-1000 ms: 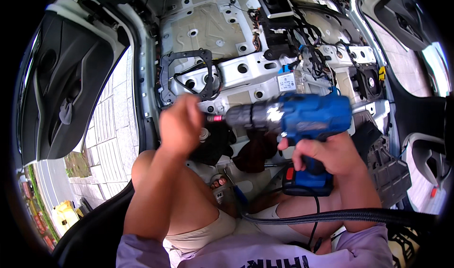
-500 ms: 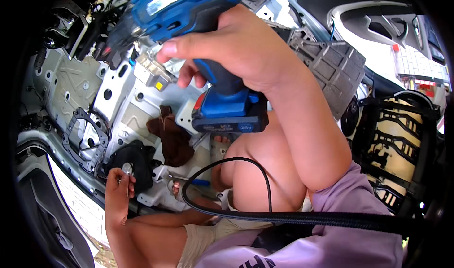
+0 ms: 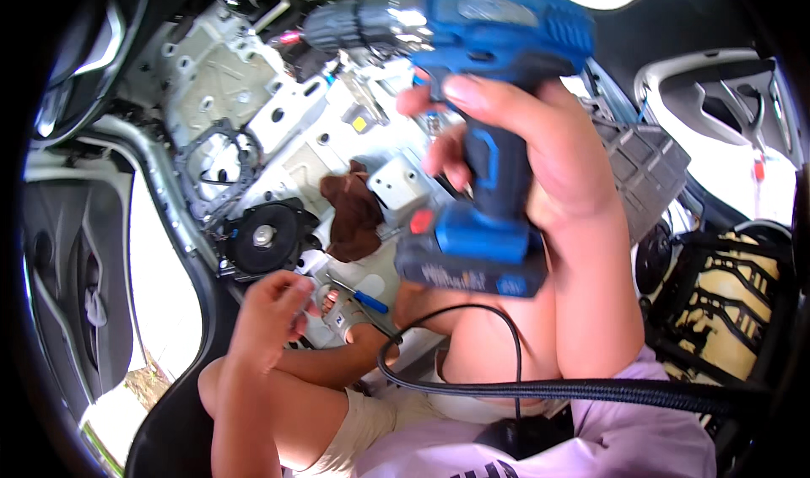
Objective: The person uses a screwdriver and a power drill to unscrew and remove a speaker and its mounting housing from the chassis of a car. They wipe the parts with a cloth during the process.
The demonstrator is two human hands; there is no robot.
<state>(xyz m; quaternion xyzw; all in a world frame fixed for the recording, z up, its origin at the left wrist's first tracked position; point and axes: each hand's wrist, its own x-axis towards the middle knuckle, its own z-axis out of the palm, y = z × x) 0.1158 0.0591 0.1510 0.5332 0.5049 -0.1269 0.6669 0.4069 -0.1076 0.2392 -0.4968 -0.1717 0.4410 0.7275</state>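
My right hand (image 3: 540, 132) grips a blue and black cordless drill (image 3: 494, 22) by its handle, raised above the car floor. The drill's black chuck and red-tipped bit point left, slightly blurred. Lower left, my left hand (image 3: 274, 309) is curled, thumb against the fingers. Whatever may be in that pinch is too small and blurred to make out. Just beyond it a round black speaker (image 3: 263, 237) with a silver centre lies on the floor. A brown cloth (image 3: 350, 216) sits right of the speaker. Nearer me lies a screwdriver (image 3: 369, 301) with a blue handle, beside my foot.
I sit in a stripped car interior with a bare metal floor (image 3: 291, 132). A grey ring-shaped bracket (image 3: 221, 162) lies beyond the speaker. At right are a ribbed grey box (image 3: 650, 166) and a seat frame (image 3: 717, 301). A black braided cable (image 3: 574, 389) crosses my lap. Door panels flank both sides.
The view has shifted, and the drill now sits further right, pointing more directly left. My left hand has come away from in front of the speaker, which now shows whole.
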